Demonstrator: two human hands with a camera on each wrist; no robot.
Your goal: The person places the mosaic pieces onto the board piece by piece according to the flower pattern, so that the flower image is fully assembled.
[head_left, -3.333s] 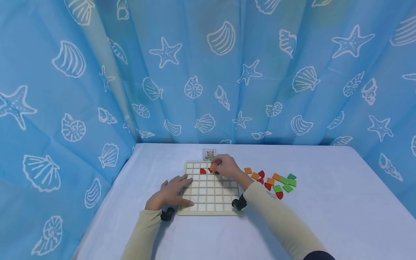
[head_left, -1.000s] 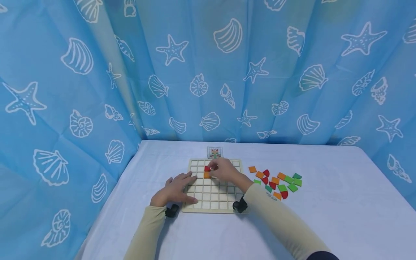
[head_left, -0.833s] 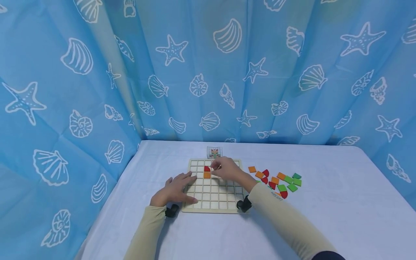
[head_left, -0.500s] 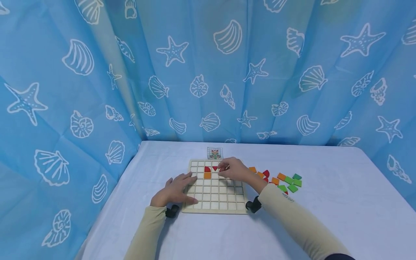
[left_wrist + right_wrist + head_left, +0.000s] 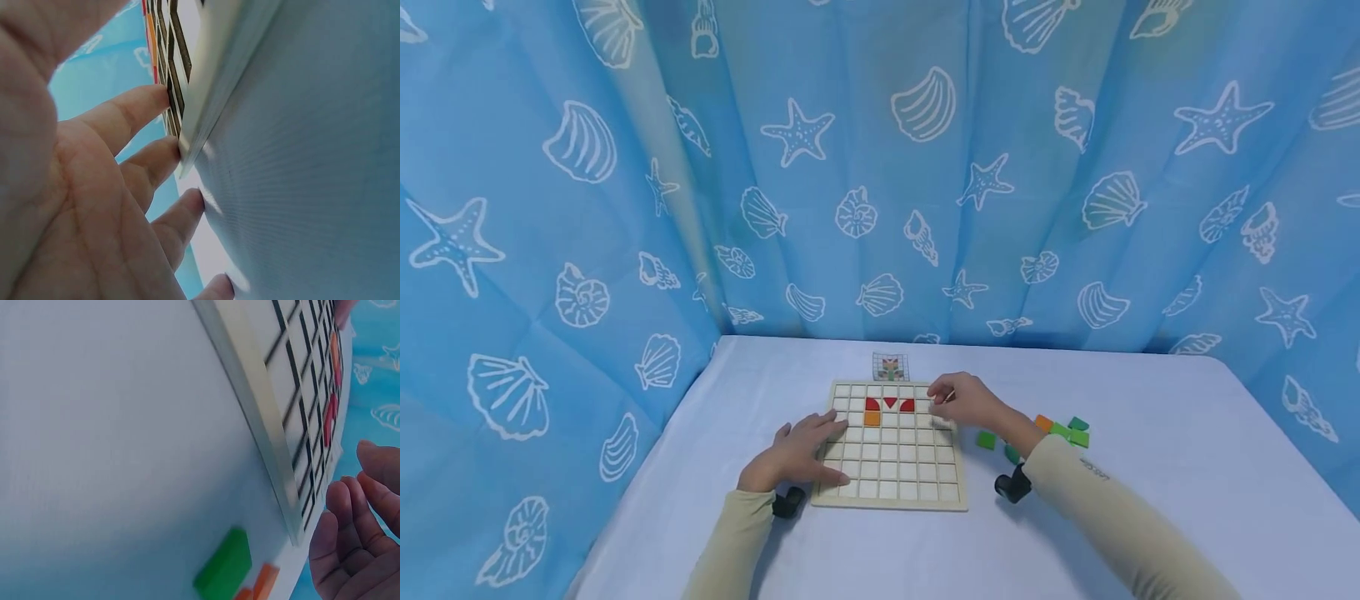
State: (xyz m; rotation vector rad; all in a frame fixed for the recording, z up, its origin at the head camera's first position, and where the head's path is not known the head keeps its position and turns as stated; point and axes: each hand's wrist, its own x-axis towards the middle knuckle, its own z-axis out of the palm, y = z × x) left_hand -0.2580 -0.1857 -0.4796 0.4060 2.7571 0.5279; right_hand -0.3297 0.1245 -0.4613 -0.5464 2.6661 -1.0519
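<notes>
My left hand (image 5: 801, 452) rests with spread fingers on the left edge of a pale grid board (image 5: 889, 504); in the left wrist view its fingertips touch the board's side and the cloth. Three red pieces lie in one row of the grid: a quarter-round (image 5: 871, 405), a triangle (image 5: 891, 402) and another quarter-round (image 5: 907, 406). Directly below the left quarter-round is an orange square tile (image 5: 872, 418). My right hand (image 5: 966, 402) hovers at the board's upper right corner, fingers loosely bent. In the right wrist view nothing shows between its fingers and thumb.
Loose green tiles (image 5: 986, 439), an orange tile (image 5: 1043, 422) and dark green quarter-rounds (image 5: 1078, 423) lie right of the board, partly hidden by the right arm. A small pattern card (image 5: 891, 367) lies behind the board. A blue shell-print curtain (image 5: 880, 208) hangs behind the table.
Earlier the right hand held the orange square above the board. It has let go of it in the grid below the left quarter-round and moved right, uncovering the other red pieces. The left hand stayed.
</notes>
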